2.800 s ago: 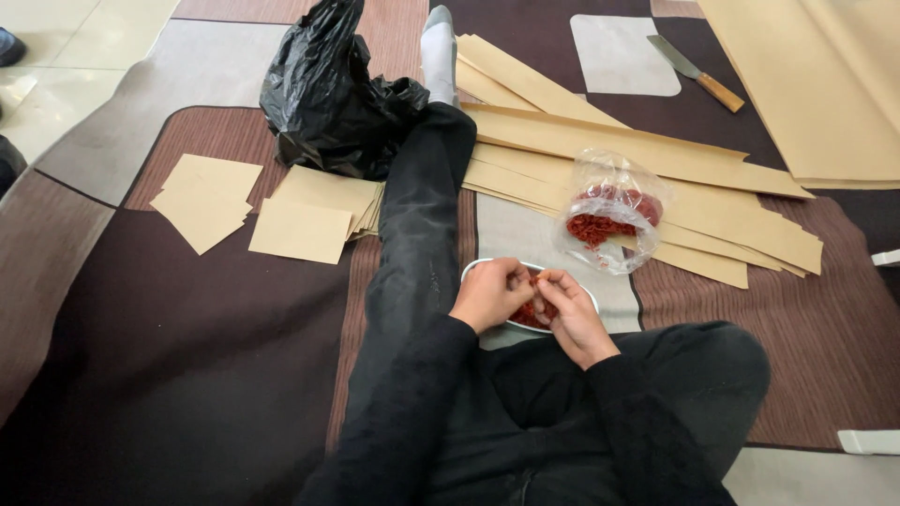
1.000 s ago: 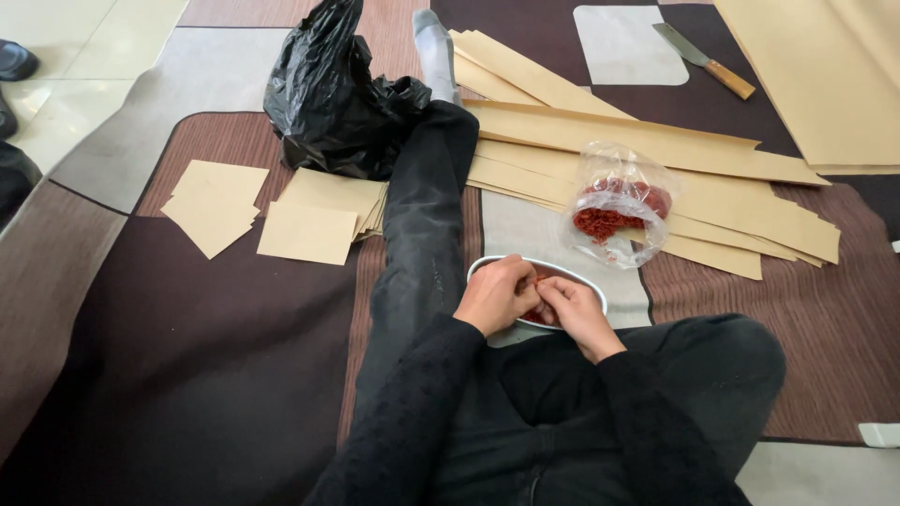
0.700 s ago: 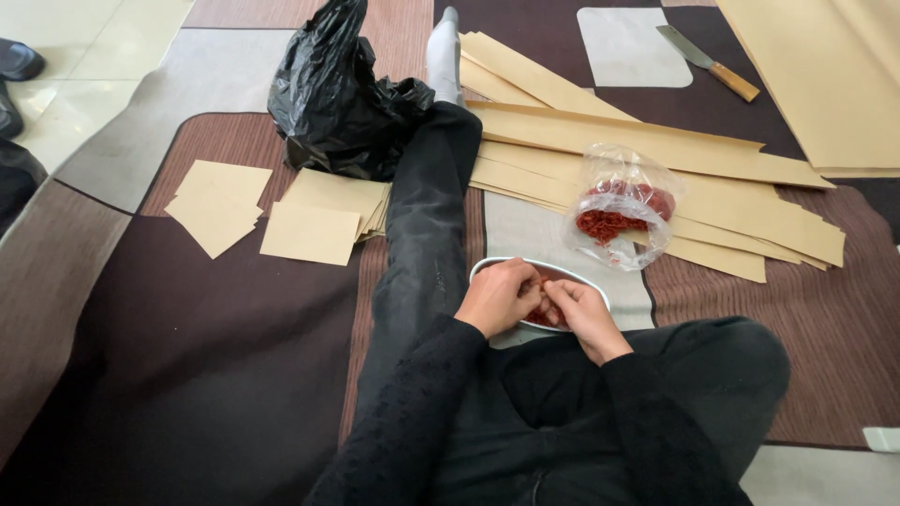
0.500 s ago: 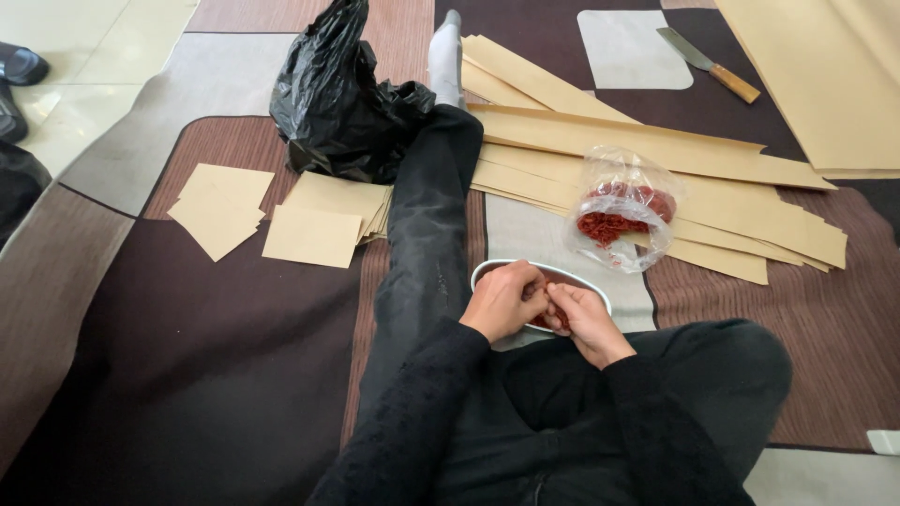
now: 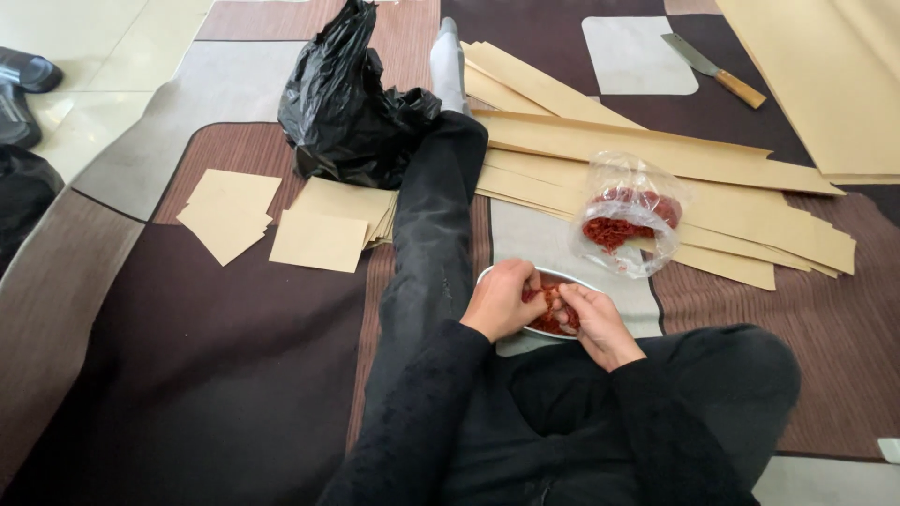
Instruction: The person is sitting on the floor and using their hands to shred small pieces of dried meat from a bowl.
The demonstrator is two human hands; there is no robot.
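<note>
I sit on a patterned rug with one leg stretched out. A small metal bowl [image 5: 572, 278] rests on the rug in front of me, holding red dried pieces [image 5: 561, 319]. My left hand [image 5: 502, 302] and my right hand [image 5: 592, 323] meet over the bowl, fingers pinched together on a clump of the red pieces [image 5: 547, 298]. Just beyond the bowl lies a clear plastic bag [image 5: 630, 214] with more red pieces inside.
Long tan paper strips [image 5: 656, 155] lie stacked past the bag. Cut tan paper squares [image 5: 319, 239] sit left of my leg. A black plastic bag [image 5: 352, 103] stands farther back. A knife [image 5: 714, 70] with a wooden handle lies at top right. Dark shoes [image 5: 23, 84] are at far left.
My hands stay over the bowl, fingers working the red pieces with small shifts. The view has drifted slightly; nothing else has moved.
</note>
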